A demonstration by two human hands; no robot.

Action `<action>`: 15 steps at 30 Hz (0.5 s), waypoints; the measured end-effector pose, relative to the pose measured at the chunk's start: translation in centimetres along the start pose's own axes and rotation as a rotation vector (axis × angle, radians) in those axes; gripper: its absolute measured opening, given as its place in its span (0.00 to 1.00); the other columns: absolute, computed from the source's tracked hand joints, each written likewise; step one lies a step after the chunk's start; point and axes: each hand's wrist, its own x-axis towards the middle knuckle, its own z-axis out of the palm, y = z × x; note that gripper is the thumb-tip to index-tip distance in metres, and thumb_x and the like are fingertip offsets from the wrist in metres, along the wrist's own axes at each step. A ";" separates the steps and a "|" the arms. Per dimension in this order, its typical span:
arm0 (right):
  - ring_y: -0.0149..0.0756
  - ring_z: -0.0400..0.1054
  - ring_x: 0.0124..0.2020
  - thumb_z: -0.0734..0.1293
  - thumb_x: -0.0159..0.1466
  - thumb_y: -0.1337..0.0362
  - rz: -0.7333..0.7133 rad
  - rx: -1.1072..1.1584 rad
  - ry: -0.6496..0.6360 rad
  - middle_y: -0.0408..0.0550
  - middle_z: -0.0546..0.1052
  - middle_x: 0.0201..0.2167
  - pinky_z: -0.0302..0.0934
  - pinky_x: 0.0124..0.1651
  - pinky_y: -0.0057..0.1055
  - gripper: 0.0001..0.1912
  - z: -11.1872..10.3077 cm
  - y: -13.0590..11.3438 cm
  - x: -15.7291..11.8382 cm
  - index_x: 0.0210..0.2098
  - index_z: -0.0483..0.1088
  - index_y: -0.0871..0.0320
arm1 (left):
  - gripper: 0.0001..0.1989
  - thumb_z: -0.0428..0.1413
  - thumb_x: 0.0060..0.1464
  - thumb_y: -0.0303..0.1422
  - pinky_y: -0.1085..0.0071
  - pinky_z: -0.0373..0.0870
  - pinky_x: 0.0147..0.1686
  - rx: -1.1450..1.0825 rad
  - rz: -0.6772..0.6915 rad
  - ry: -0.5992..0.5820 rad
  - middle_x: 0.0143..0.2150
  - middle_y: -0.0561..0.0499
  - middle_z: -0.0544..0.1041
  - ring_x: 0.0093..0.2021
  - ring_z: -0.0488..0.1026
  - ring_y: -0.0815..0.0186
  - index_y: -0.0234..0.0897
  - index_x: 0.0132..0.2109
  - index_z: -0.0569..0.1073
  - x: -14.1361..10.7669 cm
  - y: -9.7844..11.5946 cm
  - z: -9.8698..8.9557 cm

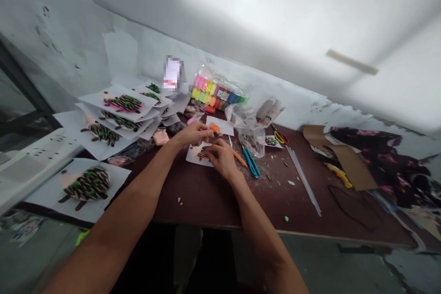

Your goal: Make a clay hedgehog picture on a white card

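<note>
Our card (195, 156) lies on the dark red table (203, 197) under our curled right hand (222, 158); our half-closed left hand (195, 134) sits just beside orange clay (214, 127). We cannot tell if either grips anything. From the card, a blue tool (251, 163) lies just right, hedgehog cards (89, 188) pile left, and clay packs (217, 92) stand behind, against the stained white wall (275, 23). Farther right lie a metal strip (303, 179), cardboard (351, 161) and patterned cloth (379, 156).

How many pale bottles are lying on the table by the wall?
2: one bottle and a second bottle beside it, both right of the plastic bag. More could be hidden.
</note>
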 end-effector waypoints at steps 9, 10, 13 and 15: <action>0.34 0.68 0.37 0.65 0.62 0.71 -0.023 0.009 -0.004 0.48 0.73 0.35 0.62 0.43 0.31 0.10 -0.1 -0.3 0.0 0.35 0.80 0.57 | 0.09 0.60 0.55 0.35 0.77 0.53 0.15 -0.014 0.010 -0.007 0.22 0.54 0.70 0.14 0.60 0.76 0.33 0.30 0.76 0.1 -0.2 -0.2; 0.35 0.68 0.37 0.65 0.62 0.72 -0.027 0.005 -0.006 0.48 0.73 0.35 0.62 0.43 0.31 0.11 -0.1 -0.3 0.0 0.35 0.80 0.57 | 0.09 0.59 0.55 0.35 0.77 0.53 0.14 -0.013 0.008 -0.007 0.22 0.54 0.70 0.14 0.60 0.76 0.33 0.31 0.76 0.1 -0.2 -0.2; 0.35 0.68 0.37 0.63 0.60 0.73 -0.032 -0.018 -0.018 0.48 0.73 0.36 0.62 0.43 0.32 0.13 -0.3 -0.3 0.0 0.36 0.80 0.57 | 0.09 0.58 0.56 0.34 0.77 0.53 0.14 -0.013 0.001 -0.001 0.21 0.54 0.70 0.14 0.60 0.76 0.33 0.31 0.76 0.1 -0.2 -0.1; 0.35 0.68 0.38 0.63 0.59 0.74 -0.028 -0.037 -0.026 0.49 0.73 0.37 0.63 0.44 0.32 0.14 -0.4 -0.2 -0.1 0.36 0.80 0.57 | 0.08 0.57 0.56 0.33 0.78 0.53 0.14 -0.015 0.002 0.000 0.21 0.55 0.70 0.14 0.60 0.76 0.33 0.32 0.76 0.1 -0.3 -0.1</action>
